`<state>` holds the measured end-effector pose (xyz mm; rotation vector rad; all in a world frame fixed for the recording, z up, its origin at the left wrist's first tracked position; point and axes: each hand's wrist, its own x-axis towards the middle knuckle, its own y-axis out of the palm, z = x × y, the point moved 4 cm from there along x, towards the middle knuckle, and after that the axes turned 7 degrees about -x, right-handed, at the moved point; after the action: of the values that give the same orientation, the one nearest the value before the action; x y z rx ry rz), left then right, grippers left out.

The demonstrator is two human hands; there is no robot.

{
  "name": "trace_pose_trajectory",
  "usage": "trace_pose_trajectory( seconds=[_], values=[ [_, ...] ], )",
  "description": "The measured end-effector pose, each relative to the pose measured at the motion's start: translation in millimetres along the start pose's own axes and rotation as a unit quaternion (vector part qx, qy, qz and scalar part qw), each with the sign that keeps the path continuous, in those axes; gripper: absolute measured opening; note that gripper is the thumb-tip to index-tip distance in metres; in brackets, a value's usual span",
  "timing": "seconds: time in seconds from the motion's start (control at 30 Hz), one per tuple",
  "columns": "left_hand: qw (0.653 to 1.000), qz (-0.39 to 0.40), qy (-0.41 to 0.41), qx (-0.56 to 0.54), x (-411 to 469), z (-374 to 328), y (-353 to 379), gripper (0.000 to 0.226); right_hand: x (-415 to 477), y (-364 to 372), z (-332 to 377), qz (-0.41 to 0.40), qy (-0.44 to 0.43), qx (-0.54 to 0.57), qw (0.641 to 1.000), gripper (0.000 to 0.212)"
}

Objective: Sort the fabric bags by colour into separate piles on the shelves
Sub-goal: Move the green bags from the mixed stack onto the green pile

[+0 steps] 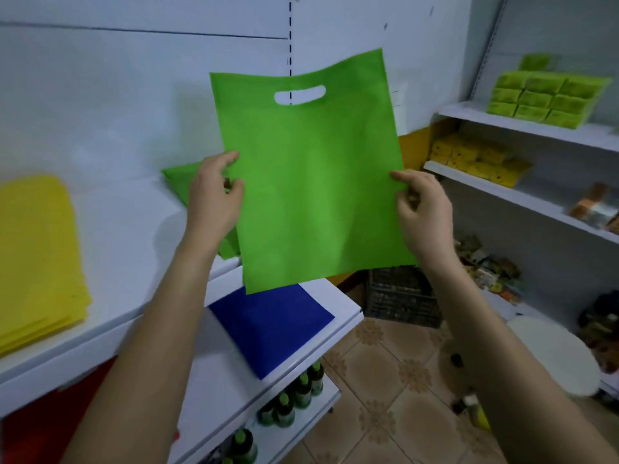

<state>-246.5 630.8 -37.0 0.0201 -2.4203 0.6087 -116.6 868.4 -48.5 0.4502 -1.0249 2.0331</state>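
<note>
yellow pile (37, 256): lying stacked at the left end of the upper shelf (127, 236).
green pile (177, 185): lying on the same shelf against the wall, partly hidden behind the left hand.
left hand (214, 192): pinching the left edge of the green bag.
green bag (311, 182): hanging flat in the air between the hands, handle cut-out at the top.
blue bag (271, 323): lying flat on the lower shelf (214, 380), under the held bag's bottom edge.
right hand (422, 209): pinching the bag's right edge.
side shelves (536, 128): carrying green and yellow packs.
</note>
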Motion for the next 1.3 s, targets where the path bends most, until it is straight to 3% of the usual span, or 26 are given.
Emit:
trace_pose_trajectory(
  seconds=[0.17,0.3,0.63,1.0,1.1,1.2,1.3],
  values=[
    [0.997,-0.017,-0.039,0.064,35.4,23.4,4.2,0.043,73.6,48.7,-7.6,0.056,-0.044,0.023,0.997,0.037],
    [0.987,-0.026,-0.108,0.113,47.6,42.7,3.2,0.046,107.2,97.0,-14.8,0.154,-0.032,0.028,0.987,0.043],
    [0.945,0.016,-0.239,0.22,44.5,78.0,11.3,0.052,116.7,175.4,-31.6,0.31,-0.068,0.014,0.948,0.045],
    [0.944,-0.073,-0.248,0.203,25.5,76.9,12.2,0.031,118.5,191.2,-41.2,0.382,-0.056,-0.014,0.922,0.04],
    [0.952,-0.07,-0.249,0.164,23.5,75.4,10.9,0.029,118.8,183.9,-43.3,0.355,-0.053,0.029,0.933,0.039],
    [0.958,-0.077,-0.252,0.113,19.3,73.9,9.0,0.03,120.9,168.9,-45.4,0.327,-0.025,0.145,0.934,0.036],
    [0.961,-0.101,-0.249,0.056,10.3,68.8,3.4,0.032,121.0,147.6,-41.7,0.3,-0.072,0.155,0.939,0.034]
  ],
)
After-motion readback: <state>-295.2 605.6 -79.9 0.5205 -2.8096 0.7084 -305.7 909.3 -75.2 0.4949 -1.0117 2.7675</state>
